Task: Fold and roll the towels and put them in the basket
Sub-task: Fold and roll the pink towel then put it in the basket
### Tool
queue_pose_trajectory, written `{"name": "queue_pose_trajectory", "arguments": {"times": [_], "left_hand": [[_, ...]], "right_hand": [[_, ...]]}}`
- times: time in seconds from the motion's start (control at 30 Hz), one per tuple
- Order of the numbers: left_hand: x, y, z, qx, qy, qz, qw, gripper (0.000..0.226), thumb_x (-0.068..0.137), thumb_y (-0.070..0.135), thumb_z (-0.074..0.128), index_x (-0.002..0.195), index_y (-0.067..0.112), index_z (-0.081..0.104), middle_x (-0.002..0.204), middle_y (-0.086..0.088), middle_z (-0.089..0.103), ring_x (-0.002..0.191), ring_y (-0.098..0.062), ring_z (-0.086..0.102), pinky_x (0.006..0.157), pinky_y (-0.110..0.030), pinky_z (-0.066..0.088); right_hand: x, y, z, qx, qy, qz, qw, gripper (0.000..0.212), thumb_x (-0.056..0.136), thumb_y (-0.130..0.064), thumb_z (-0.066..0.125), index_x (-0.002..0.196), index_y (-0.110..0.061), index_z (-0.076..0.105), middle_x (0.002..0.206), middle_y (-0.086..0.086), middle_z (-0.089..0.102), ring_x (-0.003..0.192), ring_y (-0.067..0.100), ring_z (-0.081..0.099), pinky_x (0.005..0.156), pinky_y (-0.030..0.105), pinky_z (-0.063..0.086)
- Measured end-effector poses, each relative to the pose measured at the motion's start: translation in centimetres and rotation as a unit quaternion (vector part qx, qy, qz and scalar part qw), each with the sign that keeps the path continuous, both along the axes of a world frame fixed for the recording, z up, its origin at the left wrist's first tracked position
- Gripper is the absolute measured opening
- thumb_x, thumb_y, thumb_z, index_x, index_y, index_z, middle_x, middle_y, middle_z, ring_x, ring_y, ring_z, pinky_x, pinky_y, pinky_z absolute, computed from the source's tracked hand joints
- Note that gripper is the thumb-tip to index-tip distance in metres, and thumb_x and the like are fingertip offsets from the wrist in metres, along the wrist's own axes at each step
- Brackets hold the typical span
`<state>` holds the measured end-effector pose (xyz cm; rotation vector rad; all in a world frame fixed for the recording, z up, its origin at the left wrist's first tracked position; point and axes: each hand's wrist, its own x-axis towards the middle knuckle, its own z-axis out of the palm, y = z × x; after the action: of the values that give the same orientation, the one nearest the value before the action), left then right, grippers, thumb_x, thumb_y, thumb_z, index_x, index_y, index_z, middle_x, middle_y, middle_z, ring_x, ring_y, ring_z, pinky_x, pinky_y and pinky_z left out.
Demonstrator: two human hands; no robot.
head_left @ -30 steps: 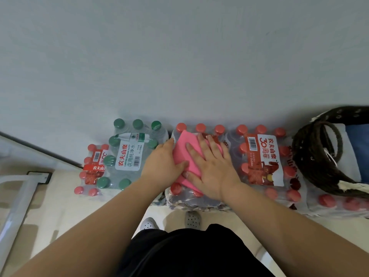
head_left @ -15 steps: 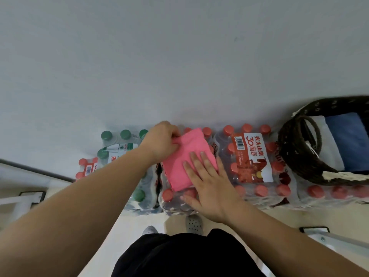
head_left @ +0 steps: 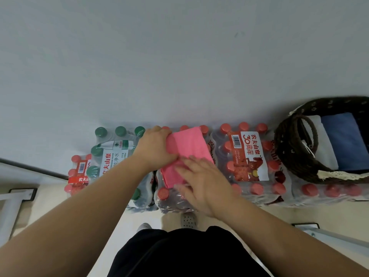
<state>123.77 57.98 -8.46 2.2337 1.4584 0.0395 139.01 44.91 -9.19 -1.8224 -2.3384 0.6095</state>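
Observation:
A folded pink towel (head_left: 189, 148) lies on top of a shrink-wrapped pack of red-capped water bottles (head_left: 171, 198). My left hand (head_left: 153, 146) grips the towel's left edge, fingers curled over it. My right hand (head_left: 201, 182) lies flat with straight fingers pressing the towel's near end. At the right stands a dark woven basket (head_left: 289, 154) holding a blue towel (head_left: 343, 140) and a white towel (head_left: 323, 144).
Packs of water line the wall: a green-capped pack (head_left: 111, 152) on the left and a red-capped pack (head_left: 249, 158) between towel and basket. The basket rests on another pack (head_left: 329, 191). My shoes (head_left: 187, 220) show below. Metal frames (head_left: 12, 200) stand on the floor at both sides.
My left hand has moved from the towel's near left side up to its far left edge and curled over it. My right hand slid toward the near end. The view shifted left.

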Motion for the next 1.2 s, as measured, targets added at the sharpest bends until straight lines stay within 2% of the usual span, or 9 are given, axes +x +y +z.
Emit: {"name": "queue_pose_trajectory", "arguments": {"times": [0.1,0.23,0.3,0.5,0.63,0.77,0.87,1.07,1.2], "left_hand": [[0.4,-0.4,-0.1,0.064,0.014,-0.024,0.998,0.033,0.068,0.035,0.069,0.092,0.015,0.061,0.093,-0.005,0.055,0.087,-0.031,0.055,0.075,-0.034,0.044],[1.0,-1.4,-0.4,0.149,0.031,-0.092,0.984,0.028,0.074,0.035,0.070,0.087,0.016,0.055,0.084,-0.007,0.059,0.071,-0.032,0.060,0.059,-0.034,0.039],[1.2,-1.9,-0.3,0.209,0.030,-0.135,0.968,0.023,0.079,0.034,0.061,0.087,0.012,0.059,0.071,-0.008,0.061,0.059,-0.033,0.060,0.056,-0.034,0.038],[1.4,-0.7,0.1,0.300,0.043,-0.145,0.942,0.045,0.075,0.045,0.059,0.102,0.010,0.068,0.069,-0.004,0.063,0.062,-0.028,0.060,0.060,-0.034,0.044],[0.9,-2.0,-0.5,0.290,0.058,-0.140,0.945,0.030,0.074,0.031,0.071,0.096,0.010,0.070,0.083,-0.008,0.067,0.074,-0.031,0.063,0.069,-0.039,0.046],[-0.5,-6.0,-1.6,0.241,0.049,-0.115,0.962,0.057,0.086,0.044,0.048,0.127,0.006,0.062,0.132,-0.015,0.062,0.124,-0.034,0.057,0.106,-0.054,0.040],[-1.1,-8.2,-2.3,0.186,0.078,-0.111,0.973,0.074,0.089,0.053,0.042,0.146,0.006,0.042,0.154,-0.014,0.040,0.144,-0.032,0.034,0.117,-0.055,0.022],[-2.3,-9.7,-4.1,0.141,0.121,-0.131,0.974,0.086,0.093,0.065,0.037,0.157,0.013,0.015,0.166,-0.006,0.007,0.153,-0.026,0.000,0.119,-0.060,0.016],[-2.7,-9.5,-4.1,0.147,0.130,-0.149,0.969,0.083,0.096,0.065,0.031,0.158,0.012,0.010,0.166,-0.006,0.003,0.153,-0.025,-0.002,0.119,-0.059,0.013]], "right_hand": [[1.8,2.1,0.9,0.149,-0.010,-0.060,0.987,0.064,0.091,-0.048,0.051,0.145,-0.014,0.047,0.144,0.008,0.051,0.130,0.029,0.047,0.110,0.047,0.040],[3.6,6.2,2.2,0.074,-0.101,0.040,0.991,0.114,0.076,-0.051,0.075,0.159,-0.019,0.003,0.164,0.006,0.017,0.152,0.027,0.013,0.124,0.046,0.011],[3.9,7.6,2.3,0.062,-0.139,0.080,0.985,0.122,0.074,-0.055,0.076,0.158,-0.021,-0.006,0.160,0.004,0.027,0.150,0.026,0.018,0.124,0.044,0.006],[3.6,7.7,1.2,0.163,-0.145,-0.026,0.976,0.084,0.074,-0.040,0.079,0.146,-0.013,0.046,0.112,0.008,0.060,0.105,0.030,0.058,0.092,0.044,0.047],[3.3,4.8,-0.8,0.205,-0.102,-0.019,0.973,0.065,0.084,-0.041,0.068,0.139,-0.009,0.053,0.122,0.011,0.058,0.115,0.033,0.055,0.104,0.051,0.041],[3.3,1.5,-1.3,0.164,-0.106,-0.002,0.981,0.073,0.095,-0.057,0.042,0.148,-0.007,0.041,0.152,0.012,0.043,0.145,0.030,0.033,0.118,0.056,0.024],[2.9,-0.3,-1.3,0.121,-0.128,0.011,0.984,0.079,0.096,-0.061,0.032,0.152,-0.006,0.034,0.160,0.013,0.031,0.151,0.029,0.021,0.120,0.055,0.021],[2.3,0.2,-0.4,0.141,-0.103,0.011,0.985,0.071,0.100,-0.055,0.027,0.152,-0.006,0.036,0.161,0.013,0.029,0.151,0.028,0.021,0.122,0.053,0.018],[1.9,3.2,-0.6,0.081,-0.155,-0.010,0.985,0.077,0.098,-0.055,0.012,0.159,-0.009,0.009,0.167,0.010,0.002,0.154,0.028,-0.003,0.122,0.057,0.002]]}}
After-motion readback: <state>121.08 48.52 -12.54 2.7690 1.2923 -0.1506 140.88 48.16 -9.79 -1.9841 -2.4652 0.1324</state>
